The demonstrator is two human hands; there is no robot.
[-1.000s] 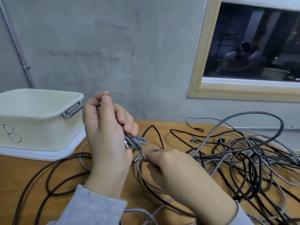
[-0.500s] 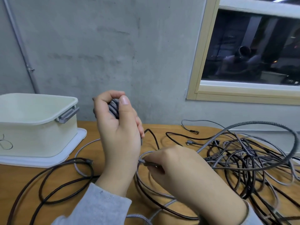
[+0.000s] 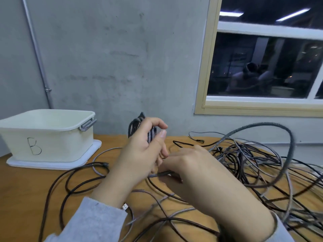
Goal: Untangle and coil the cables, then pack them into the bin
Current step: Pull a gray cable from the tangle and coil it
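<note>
- We see the left hand raised above the wooden table, its fingers curled round a small bundle of coiled cable; dark and grey braided loops stick up past the fingers.
- The right hand lies just right of and nearer than the left hand, almost touching it. It pinches a grey braided cable that runs leftward under the left hand; the fingertips are hidden beneath the hand, so we judge the pinch from the cable emerging there.
- A large tangle of cables, dark and grey mixed, covers the right side of the table; one thick braided loop arches high above it, blurred.
- Loose dark cables curve over the near left of the table, and a white USB plug lies beside the left sleeve.
- The cream bin, marked with a handwritten B, stands at the far left on its white lid, well apart from the hands. We cannot see its inside from here.
- Behind the table stand a grey concrete wall and, to the right, a window with a pale frame.
</note>
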